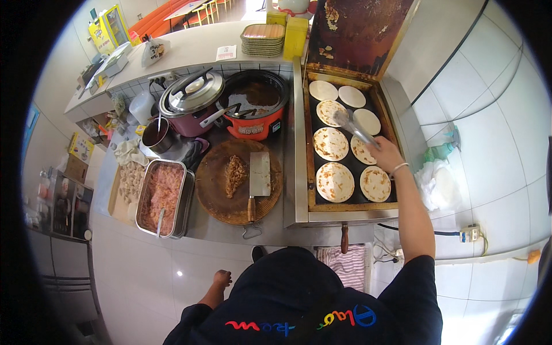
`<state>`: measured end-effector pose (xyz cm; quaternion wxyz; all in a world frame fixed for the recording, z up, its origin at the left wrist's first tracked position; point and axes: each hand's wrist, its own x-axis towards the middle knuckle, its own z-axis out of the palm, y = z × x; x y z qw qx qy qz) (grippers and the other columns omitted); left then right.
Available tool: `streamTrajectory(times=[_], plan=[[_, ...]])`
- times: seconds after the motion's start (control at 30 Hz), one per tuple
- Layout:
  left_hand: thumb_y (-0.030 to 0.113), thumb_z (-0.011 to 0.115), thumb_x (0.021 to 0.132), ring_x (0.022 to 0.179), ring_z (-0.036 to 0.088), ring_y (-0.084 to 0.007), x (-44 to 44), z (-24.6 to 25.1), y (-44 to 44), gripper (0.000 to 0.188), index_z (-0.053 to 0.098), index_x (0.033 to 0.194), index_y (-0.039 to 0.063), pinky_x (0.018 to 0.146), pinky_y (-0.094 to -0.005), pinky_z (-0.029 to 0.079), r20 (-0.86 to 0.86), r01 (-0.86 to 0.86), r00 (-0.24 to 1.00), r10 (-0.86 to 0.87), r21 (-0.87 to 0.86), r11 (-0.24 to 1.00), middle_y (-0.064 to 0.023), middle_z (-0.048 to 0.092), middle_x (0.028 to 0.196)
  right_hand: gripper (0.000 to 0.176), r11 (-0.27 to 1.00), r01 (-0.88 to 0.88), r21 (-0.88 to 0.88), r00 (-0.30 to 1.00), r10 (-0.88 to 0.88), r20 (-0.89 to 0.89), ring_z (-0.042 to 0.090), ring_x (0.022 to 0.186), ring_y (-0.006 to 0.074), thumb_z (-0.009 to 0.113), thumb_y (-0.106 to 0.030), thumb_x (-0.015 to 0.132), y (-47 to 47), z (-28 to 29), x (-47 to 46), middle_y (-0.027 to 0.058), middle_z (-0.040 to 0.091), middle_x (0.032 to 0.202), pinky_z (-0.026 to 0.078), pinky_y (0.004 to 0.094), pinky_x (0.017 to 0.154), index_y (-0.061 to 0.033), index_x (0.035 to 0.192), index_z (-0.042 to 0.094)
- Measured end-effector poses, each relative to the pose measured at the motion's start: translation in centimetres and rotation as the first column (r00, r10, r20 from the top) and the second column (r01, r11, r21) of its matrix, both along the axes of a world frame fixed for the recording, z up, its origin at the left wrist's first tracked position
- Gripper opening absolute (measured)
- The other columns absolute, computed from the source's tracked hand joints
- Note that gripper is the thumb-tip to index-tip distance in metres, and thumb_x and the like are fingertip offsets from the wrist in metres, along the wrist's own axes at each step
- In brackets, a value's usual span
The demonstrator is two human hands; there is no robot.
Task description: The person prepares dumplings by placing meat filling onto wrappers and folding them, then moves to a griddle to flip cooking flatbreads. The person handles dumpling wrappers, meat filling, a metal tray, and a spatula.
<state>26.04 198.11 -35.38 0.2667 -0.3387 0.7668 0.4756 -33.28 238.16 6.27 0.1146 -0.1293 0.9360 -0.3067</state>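
My right hand (387, 154) grips metal tongs (360, 131), whose tips are over a browned flatbread (325, 111) on the griddle (313, 208). Several round flatbreads lie there in two columns. The nearer ones, such as the front left flatbread (335, 182), show brown spots; a back flatbread (351, 96) and the pale flatbread (367, 122) at mid right look plain. Part of the flatbread (361, 148) below my right hand is hidden. My left hand (223, 278) hangs low beside my body, away from the counter, its fingers curled; whether they are fully closed is unclear.
The griddle's scorched lid (353, 39) stands raised. Left of it, a cleaver (260, 174) and chopped meat (235, 176) rest on a round chopping board (211, 189). Beyond are a red electric pot (254, 128) and a lidded pot (183, 125). A steel tray (139, 211) holds minced meat.
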Motion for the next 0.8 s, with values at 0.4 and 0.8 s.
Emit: streamTrajectory(times=[0.4, 0.8], plan=[[0.012, 0.054, 0.089, 0.056, 0.064, -0.0272, -0.8, -1.2, 0.2, 0.015, 0.059, 0.077, 0.003, 0.047, -0.041, 0.049, 0.0, -0.076, 0.997, 0.076, 0.071, 0.995, -0.0117, 0.062, 0.068, 0.039, 0.878, 0.429, -0.212, 0.855, -0.32, 0.407, 0.057, 0.05, 0.0158, 0.05, -0.04, 0.103, 8.3, -3.0, -3.0, 0.0054, 0.061, 0.068, 0.046, 0.0296, 0.046, -0.0034, 0.095, 0.06], [0.015, 0.054, 0.09, 0.057, 0.066, -0.0247, -2.5, -0.2, 0.5, 0.018, 0.061, 0.079, 0.002, 0.045, -0.0383, 0.05, -0.064, -0.154, 0.986, 0.156, 0.033, 0.987, -0.0111, 0.063, 0.07, 0.039, 0.968, 0.077, 0.241, 0.94, 0.01, -0.341, 0.068, 0.088, 0.0392, 0.068, -0.031, 0.091, 6.2, -1.8, -1.3, 0.0211, 0.07, 0.091, 0.053, 0.0468, 0.079, -0.001, 0.113, 0.059]])
